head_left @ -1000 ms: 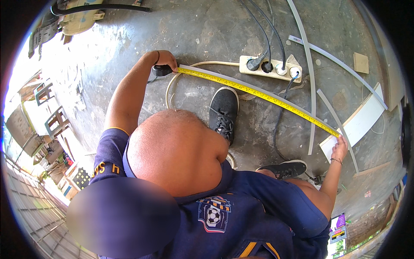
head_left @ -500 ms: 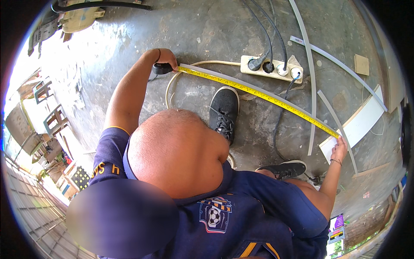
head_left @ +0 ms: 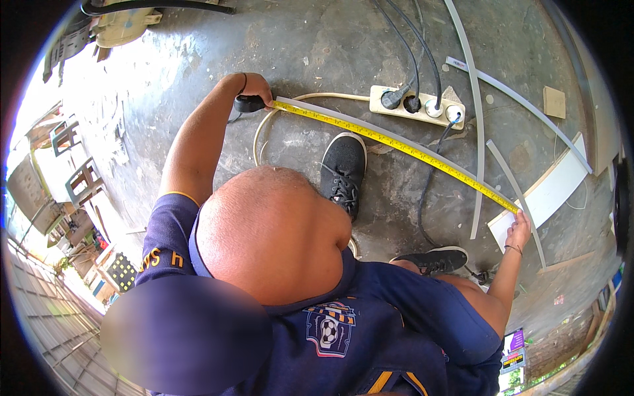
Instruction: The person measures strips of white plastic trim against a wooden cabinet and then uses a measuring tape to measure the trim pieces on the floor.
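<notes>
A yellow tape measure blade [head_left: 396, 143] stretches from left to right across the floor, along a pale grey narrow strip [head_left: 350, 123]. My left hand [head_left: 256, 89] is closed around the black tape measure case [head_left: 249, 104] at the blade's left end. At the other end my right hand [head_left: 518, 232] is closed, its fingers pinching the tip of the blade against the strip's end. Whether the right fingers grip the strip too is hard to make out. My black shoe [head_left: 344, 168] stands just on the near side of the blade.
A white power strip [head_left: 417, 105] with plugs and dark cables lies beyond the blade. More pale strips [head_left: 477, 132] and a white board [head_left: 545, 191] lie at the right. A cream cable [head_left: 257, 142] curls near my left hand. A small wood block [head_left: 554, 101] sits far right.
</notes>
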A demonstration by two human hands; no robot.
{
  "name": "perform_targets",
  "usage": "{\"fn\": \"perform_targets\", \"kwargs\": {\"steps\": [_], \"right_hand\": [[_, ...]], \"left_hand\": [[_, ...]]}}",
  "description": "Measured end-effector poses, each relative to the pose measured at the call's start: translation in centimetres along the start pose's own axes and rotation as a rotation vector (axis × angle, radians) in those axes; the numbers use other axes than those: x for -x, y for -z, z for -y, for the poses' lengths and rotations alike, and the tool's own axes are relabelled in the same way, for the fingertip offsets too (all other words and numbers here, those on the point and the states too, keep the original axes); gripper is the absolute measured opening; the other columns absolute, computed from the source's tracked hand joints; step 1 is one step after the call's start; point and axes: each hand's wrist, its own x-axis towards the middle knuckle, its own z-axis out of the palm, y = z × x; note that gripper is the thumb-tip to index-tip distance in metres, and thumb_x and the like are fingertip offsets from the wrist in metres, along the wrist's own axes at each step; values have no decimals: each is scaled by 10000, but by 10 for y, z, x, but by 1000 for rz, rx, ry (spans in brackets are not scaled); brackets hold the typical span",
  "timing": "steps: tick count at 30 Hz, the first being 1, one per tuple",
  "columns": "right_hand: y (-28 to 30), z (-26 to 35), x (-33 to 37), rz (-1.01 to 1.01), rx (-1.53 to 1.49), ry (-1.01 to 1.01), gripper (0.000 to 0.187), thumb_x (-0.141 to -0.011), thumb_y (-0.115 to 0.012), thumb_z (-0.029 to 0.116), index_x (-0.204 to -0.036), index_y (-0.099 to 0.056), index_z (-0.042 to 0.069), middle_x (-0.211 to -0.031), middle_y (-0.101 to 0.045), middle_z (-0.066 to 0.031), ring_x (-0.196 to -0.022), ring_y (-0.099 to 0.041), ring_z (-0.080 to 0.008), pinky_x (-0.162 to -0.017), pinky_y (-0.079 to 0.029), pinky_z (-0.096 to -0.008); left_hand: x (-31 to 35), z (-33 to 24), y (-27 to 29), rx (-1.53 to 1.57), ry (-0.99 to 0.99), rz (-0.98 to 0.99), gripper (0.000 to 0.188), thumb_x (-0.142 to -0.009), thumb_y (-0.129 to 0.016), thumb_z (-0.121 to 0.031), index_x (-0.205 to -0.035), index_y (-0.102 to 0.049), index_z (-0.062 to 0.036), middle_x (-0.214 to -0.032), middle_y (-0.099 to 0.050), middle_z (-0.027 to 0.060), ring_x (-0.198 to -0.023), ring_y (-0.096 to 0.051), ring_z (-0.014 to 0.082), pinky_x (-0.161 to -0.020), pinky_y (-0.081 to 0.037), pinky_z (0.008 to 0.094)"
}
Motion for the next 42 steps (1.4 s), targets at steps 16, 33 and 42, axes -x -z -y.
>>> {"fn": "perform_targets", "kwargs": {"steps": [16, 33, 42], "right_hand": [[-1, 0, 0, -2, 5, -8, 315, -793, -662, 222, -1053, -549, 85, -818, -582, -12, -502, -357, -35, -386, -243, -174], [-12, 5, 5, 26, 2, -5, 307, -801, -658, 220, -1037, -537, 66, -814, -551, -24, -485, -350, -35, -365, -235, -177], [-10, 0, 9, 54, -10, 14, 326, -791, -658, 235, -1059, -561, 76, -777, -545, -7, -482, -323, -38, -380, -237, -177]], "left_hand": [[-4, 6, -1, 27, 9, -10, 236, -616, -719, -251, -825, -724, -142, -811, -658, 27, -736, -534, 162, -714, -412, 304], [7, 10, -2, 88, 97, -1, 258, -597, -736, -228, -839, -723, -138, -854, -651, 46, -739, -544, 181, -713, -423, 317], [-17, 33, 0, -2, -32, -13, 318, -540, -774, -291, -830, -720, -171, -821, -626, 63, -731, -536, 207, -640, -415, 365]]}}
